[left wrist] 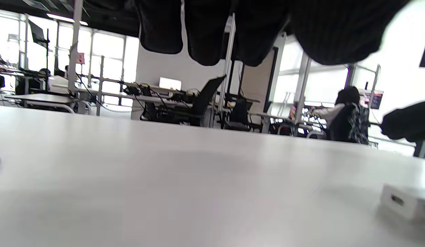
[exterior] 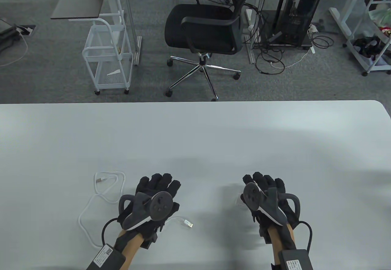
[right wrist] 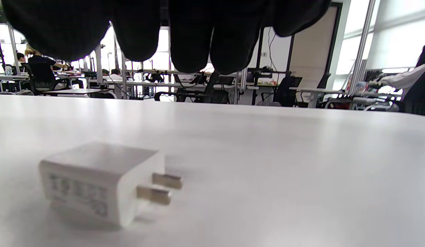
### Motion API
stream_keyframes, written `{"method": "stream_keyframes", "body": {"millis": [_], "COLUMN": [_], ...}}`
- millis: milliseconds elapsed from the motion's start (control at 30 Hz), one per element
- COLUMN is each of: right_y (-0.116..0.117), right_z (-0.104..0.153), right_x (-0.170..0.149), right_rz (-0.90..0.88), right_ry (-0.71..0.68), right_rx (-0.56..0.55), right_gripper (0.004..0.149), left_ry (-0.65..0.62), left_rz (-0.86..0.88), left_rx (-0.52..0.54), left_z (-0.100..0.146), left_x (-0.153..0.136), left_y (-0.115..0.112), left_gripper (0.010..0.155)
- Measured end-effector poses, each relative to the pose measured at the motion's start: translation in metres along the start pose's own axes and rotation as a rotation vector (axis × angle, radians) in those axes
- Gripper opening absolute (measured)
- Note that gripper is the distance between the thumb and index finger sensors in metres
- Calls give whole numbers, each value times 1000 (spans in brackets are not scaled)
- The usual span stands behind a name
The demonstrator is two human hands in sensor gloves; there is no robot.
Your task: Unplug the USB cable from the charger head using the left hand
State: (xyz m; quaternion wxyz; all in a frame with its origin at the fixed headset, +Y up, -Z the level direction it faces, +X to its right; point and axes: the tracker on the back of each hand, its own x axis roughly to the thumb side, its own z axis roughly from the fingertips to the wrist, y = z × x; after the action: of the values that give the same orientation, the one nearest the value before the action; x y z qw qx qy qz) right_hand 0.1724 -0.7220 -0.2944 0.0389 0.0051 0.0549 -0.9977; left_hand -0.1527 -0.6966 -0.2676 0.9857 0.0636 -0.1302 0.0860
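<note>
Table view: two gloved hands enter from the bottom edge, the left hand [exterior: 152,203] at lower centre-left and the right hand [exterior: 268,199] at lower centre-right, well apart, each with a tracker on its back. Both lie fingers forward and spread over the white bench [exterior: 195,142], holding nothing. One white USB cable [exterior: 91,203] lies loose at lower left (both of its plugs are free): one plug rests near the loop above the left hand, the other [exterior: 188,223] lies just right of that hand's wrist. One white charger head [exterior: 237,199] peeks out just left of the right hand, mostly hidden by the tracker. The cable is unplugged from it, and bare bench lies between them. The bench's far edge runs across mid-frame, with wide open surface ahead of both hands. Beyond it stand one office chair [exterior: 204,35], one white cart [exterior: 107,47] and one computer tower [exterior: 297,10].

Left wrist view: four dark fingertips [left wrist: 205,37] hang from the top edge, apart and clear of the bench. The charger head [left wrist: 404,202] sits at the lower right corner.

Right wrist view: fingertips [right wrist: 195,41] hang loosely above the bench, touching nothing. The charger head [right wrist: 102,181] lies on its side at lower left, its two prongs pointing right.
</note>
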Motion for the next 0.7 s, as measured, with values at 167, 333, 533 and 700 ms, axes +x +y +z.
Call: {"method": "stream_keyframes", "body": {"millis": [167,333,533,700], "right_y": [-7,-11,-12,-12], "right_z": [2,1,-1,-2], "right_x": [-7,-14,-18,-18], "right_rz": [105,150,142,130], "right_ry": [23,56,79,83], "right_rx": [-86,-126,-129,-134], "right_gripper": [65,65,66,66], "left_ry": [74,111,131,128], "left_rz": [-26,-44,-86,-92], "left_rx": [77,13,-29,-53], "left_z": [3,0,-3,-6], "left_x": [-11,-20,-25,-25], "left_y": [14,5,-5,-11], "left_gripper": [73,73,73,74]}}
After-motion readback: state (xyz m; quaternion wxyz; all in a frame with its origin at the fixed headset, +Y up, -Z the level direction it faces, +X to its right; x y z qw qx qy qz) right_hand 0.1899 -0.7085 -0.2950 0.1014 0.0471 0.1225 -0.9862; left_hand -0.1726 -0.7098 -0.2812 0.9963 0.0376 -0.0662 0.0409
